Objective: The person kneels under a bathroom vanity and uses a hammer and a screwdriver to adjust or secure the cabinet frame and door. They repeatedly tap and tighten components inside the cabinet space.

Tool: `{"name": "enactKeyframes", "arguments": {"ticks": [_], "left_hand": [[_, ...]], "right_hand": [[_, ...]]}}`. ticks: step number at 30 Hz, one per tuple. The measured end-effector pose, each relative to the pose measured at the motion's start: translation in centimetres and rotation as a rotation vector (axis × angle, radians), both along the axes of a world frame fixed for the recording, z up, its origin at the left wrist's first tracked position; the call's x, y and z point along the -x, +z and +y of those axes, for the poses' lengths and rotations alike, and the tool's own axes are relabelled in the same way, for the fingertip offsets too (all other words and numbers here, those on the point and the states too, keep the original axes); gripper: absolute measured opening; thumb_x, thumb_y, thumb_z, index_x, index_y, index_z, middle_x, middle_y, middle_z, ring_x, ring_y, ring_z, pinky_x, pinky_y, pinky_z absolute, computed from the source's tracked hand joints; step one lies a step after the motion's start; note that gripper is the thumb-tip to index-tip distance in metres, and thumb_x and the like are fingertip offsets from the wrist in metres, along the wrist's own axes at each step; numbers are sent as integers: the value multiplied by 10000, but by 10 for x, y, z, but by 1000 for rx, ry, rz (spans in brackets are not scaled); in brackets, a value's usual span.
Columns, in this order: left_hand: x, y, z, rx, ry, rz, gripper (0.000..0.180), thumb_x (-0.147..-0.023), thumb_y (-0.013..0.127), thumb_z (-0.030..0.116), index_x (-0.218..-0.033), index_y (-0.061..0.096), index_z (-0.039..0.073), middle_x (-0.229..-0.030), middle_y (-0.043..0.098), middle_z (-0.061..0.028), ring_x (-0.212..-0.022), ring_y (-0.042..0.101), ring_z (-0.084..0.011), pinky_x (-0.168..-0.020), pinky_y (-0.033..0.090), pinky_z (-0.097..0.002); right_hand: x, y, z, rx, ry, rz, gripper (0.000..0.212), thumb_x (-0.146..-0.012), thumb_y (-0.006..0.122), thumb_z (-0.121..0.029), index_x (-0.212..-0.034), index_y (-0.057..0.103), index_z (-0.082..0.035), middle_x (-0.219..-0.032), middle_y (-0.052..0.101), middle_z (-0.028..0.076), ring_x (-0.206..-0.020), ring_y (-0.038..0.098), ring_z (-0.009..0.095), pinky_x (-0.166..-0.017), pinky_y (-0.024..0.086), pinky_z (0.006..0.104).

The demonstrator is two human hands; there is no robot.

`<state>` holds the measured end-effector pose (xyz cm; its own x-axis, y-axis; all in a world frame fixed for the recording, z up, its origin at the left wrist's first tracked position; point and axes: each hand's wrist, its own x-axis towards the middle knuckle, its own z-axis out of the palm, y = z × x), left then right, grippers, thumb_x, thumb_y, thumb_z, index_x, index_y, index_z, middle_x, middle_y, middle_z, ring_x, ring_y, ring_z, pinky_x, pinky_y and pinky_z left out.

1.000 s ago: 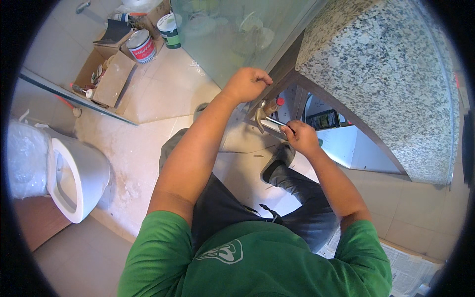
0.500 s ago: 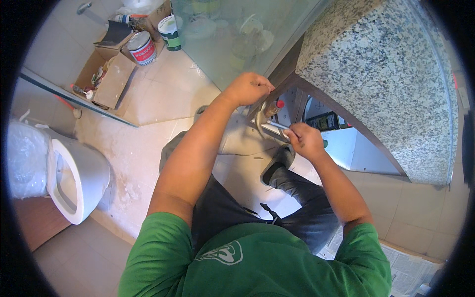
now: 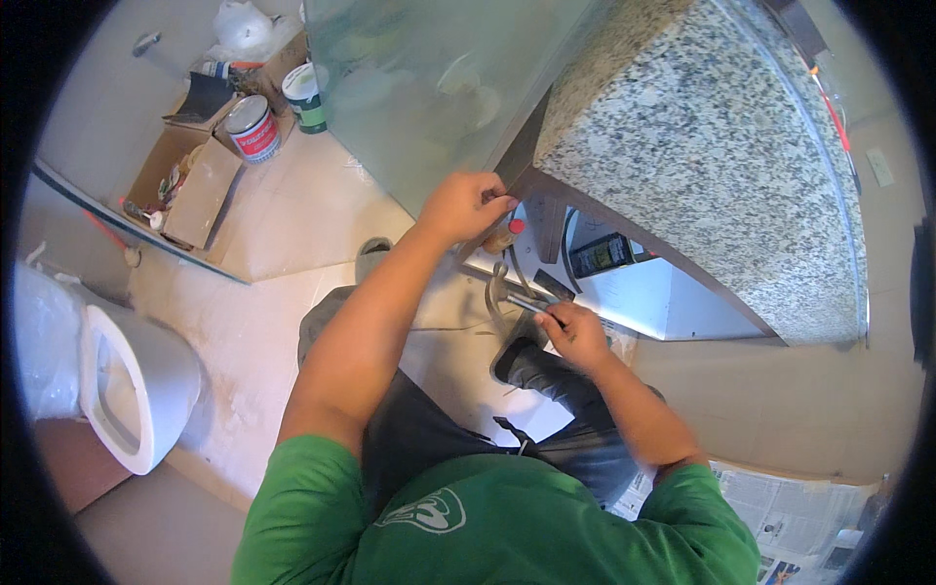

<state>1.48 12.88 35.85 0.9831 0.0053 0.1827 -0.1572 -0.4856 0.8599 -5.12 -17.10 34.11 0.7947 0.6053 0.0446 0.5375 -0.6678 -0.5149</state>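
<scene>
My left hand (image 3: pixel 468 207) is closed in a pinch at the dark wooden cabinet frame (image 3: pixel 536 182), under the corner of the granite countertop (image 3: pixel 673 166). Whatever its fingers hold, if anything, is too small or hidden to make out. Lower and to the right, my right hand (image 3: pixel 577 336) grips a claw hammer (image 3: pixel 526 304) by its metal shaft. The hammer's curved head points left, below the left hand and apart from the frame. Between the hands, inside the cabinet opening, stands a bottle (image 3: pixel 500 239) with a red cap.
A dark container (image 3: pixel 601 255) lies inside the cabinet. The glass panel (image 3: pixel 419 88) rises beyond my left hand. At the left are a toilet (image 3: pixel 136 390), a cardboard box (image 3: pixel 200 195) and paint tins (image 3: pixel 253 129). Newspaper (image 3: pixel 799 512) covers floor at the lower right.
My right hand has lowered the hammer toward me, away from the cabinet frame. The left hand stays pinched at the frame, while the whole view has shifted slightly.
</scene>
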Motion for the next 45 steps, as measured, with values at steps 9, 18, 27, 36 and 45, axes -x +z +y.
{"name": "enactKeyframes", "arguments": {"ticks": [9,18,27,36,45], "left_hand": [[-6,-5,11,306,-50,138,283,-942,671,281,-926,727,4,-861,722,-71,-812,643,-152,-767,505,-309],[-15,-15,14,625,-76,103,667,-1019,442,526,-969,711,-82,-892,717,-164,-850,677,-222,-835,524,-337],[-19,-22,18,618,-44,148,697,-1007,414,596,-1024,703,-39,-959,720,-137,-886,666,-211,-871,494,-333],[-16,-20,15,492,72,142,696,-995,454,583,-973,696,-69,-895,709,-143,-853,669,-209,-837,510,-329],[-20,-35,14,513,82,117,530,-1004,540,464,-970,704,-38,-922,712,-125,-868,670,-195,-852,501,-320]], "right_hand": [[-4,28,14,-114,-12,-80,254,-908,678,-246,-876,676,6,-807,665,181,-715,653,358,-632,512,404],[-49,55,47,-142,-32,-271,223,-911,675,-244,-842,673,-31,-762,642,148,-670,640,345,-600,513,396],[-37,49,35,-154,-22,-184,236,-918,671,-235,-852,669,-8,-772,639,169,-699,638,349,-624,506,404],[32,-39,-49,319,-363,491,347,-913,647,-365,-910,707,-23,-861,682,235,-847,659,421,-763,512,461],[-54,-125,-178,-494,-1171,1080,44,-891,520,-3,-873,541,31,-670,532,132,-516,518,216,-425,442,371]]}}
